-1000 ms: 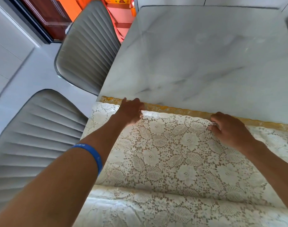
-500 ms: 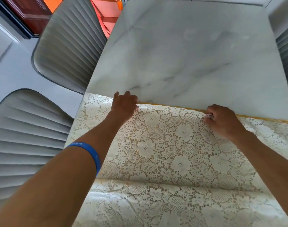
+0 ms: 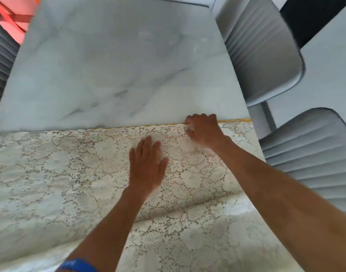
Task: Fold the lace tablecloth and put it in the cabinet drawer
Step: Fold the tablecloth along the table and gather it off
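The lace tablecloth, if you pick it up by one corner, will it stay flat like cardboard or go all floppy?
Probably floppy: the lace tablecloth already bends in a soft fold under the left hand. It likely weighs little, since it is full of holes. It may slide on the smooth marble table, which could be why the right hand pinches its edge.

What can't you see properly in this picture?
Head view:
- Cabinet drawer: not in frame.
- White lace tablecloth: left and bottom edges cut it off.
- Curled right hand: its fingertips are tucked under, so its grip is unclear.
- Flat left hand: covers the lace beneath.
- Blue wristband: cropped, blurred.
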